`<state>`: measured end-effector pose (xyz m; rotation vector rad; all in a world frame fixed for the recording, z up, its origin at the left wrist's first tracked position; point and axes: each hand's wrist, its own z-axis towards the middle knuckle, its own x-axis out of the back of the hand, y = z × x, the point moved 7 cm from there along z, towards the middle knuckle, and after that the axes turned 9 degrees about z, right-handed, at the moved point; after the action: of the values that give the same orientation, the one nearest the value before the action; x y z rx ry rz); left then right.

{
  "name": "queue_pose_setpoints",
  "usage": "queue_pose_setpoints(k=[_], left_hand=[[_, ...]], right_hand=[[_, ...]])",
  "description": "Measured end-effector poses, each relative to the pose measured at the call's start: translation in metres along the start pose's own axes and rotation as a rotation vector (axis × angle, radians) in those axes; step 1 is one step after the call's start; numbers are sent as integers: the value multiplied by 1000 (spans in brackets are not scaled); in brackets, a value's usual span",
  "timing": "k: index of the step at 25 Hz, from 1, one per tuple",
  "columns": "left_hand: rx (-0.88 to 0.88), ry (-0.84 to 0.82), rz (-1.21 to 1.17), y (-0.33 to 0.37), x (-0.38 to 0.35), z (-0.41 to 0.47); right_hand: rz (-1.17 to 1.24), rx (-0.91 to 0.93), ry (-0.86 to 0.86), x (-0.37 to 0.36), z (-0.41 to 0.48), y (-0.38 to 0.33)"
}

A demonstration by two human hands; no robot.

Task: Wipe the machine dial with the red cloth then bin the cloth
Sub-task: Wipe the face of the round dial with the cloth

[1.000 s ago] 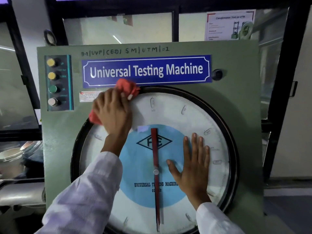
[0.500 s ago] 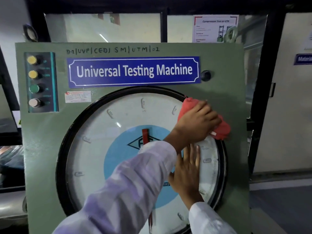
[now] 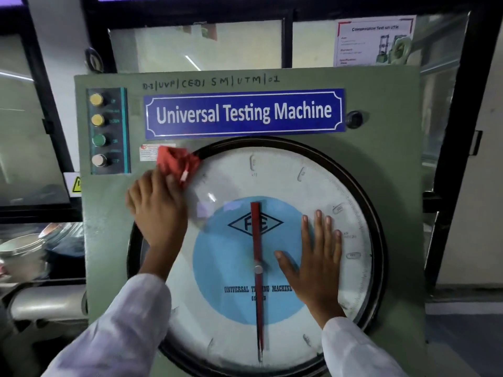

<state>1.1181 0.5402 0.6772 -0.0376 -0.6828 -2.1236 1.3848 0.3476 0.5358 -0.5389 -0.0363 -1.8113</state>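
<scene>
The machine dial (image 3: 313, 186) is a large round white face with a blue centre, a red needle and a black rim, set in a green panel. My left hand (image 3: 156, 210) presses the red cloth (image 3: 175, 163) against the dial's upper left rim; the cloth sticks out above my fingers. My right hand (image 3: 317, 257) lies flat with fingers spread on the right half of the dial glass, holding nothing. No bin is in view.
A blue "Universal Testing Machine" nameplate (image 3: 243, 113) sits above the dial. A column of push buttons (image 3: 98, 130) is at the panel's upper left. Metal containers (image 3: 24, 257) stand to the left. Windows and a poster (image 3: 374, 40) are behind.
My left hand has swept the red cloth from the dial's upper right edge back across to its upper left rim. My right hand stayed flat on the glass.
</scene>
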Motion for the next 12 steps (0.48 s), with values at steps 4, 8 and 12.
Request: queue_pose_setpoints(k=[4,8,12], left_hand=[[93,24,-187,-26,2,-21],[-213,56,-213,-15,1,-31],[-505,20,-106,-17,-3,-45]], right_hand=[[71,-17,0,7,-2,1],[96,-211,56,10,-37,23],[82,-252,29,2,-55,28]])
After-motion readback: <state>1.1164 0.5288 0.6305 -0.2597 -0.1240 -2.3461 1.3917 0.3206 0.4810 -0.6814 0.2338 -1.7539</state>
